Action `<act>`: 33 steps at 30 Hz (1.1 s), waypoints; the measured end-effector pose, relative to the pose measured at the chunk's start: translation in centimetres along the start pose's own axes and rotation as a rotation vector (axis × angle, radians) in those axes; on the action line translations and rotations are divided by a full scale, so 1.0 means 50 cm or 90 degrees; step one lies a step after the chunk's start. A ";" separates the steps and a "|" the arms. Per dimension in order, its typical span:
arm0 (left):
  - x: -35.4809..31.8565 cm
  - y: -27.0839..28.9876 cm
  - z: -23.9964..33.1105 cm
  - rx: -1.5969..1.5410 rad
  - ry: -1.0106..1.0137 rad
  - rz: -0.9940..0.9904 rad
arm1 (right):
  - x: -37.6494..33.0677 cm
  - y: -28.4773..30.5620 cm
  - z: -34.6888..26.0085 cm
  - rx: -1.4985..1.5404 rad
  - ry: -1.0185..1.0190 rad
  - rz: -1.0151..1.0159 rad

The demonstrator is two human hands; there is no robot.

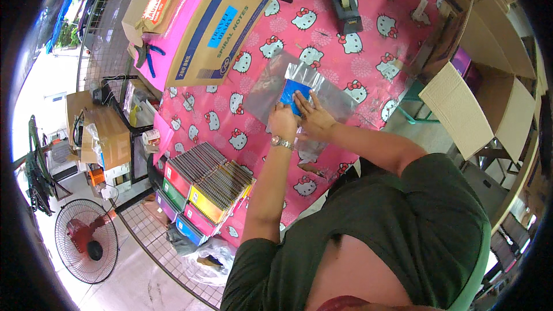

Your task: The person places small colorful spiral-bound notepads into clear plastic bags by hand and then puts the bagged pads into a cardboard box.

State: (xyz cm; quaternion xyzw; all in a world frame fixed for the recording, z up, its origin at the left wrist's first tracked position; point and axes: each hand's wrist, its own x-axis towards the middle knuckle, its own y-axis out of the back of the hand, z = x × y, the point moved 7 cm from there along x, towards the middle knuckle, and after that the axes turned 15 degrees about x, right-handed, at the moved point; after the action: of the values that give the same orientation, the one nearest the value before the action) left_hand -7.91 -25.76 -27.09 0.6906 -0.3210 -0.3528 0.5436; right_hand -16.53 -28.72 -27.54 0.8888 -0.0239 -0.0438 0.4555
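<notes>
A small blue notebook (292, 90) lies on the pink patterned table, with clear plastic bags (339, 93) spread around and under it. Shiny plastic shows above its far edge; I cannot tell how much of it is inside a bag. My left hand (283, 120), with a wristwatch, is closed at the notebook's near left corner. Whether it also pinches plastic is hidden. My right hand (315, 117) lies flat over the notebook's near right part, fingers spread and touching it.
Stacked spiral notebooks (201, 178) stand at the table's left near edge. A large cardboard carton (222, 29) with blue-handled pliers (152, 61) is at the far left. A black tape dispenser (344, 6) sits at the far side. An open carton (461, 109) stands right; a fan (86, 242) is left.
</notes>
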 end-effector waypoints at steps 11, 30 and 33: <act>-0.011 -0.018 0.040 0.106 -0.030 0.048 | 0.008 0.256 0.211 0.292 0.066 0.324; -0.086 -0.055 -0.005 -0.012 -0.035 0.074 | 0.010 0.104 0.486 1.354 -0.369 0.339; -0.088 -0.042 -0.011 -0.040 -0.010 0.101 | 0.160 0.129 0.218 0.947 -0.156 -0.061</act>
State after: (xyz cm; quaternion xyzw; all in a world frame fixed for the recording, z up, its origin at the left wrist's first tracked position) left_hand -9.74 -21.40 -28.46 0.6427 -0.3682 -0.3240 0.5886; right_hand -9.67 -41.94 -29.07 0.9507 -0.0592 -0.1343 -0.2731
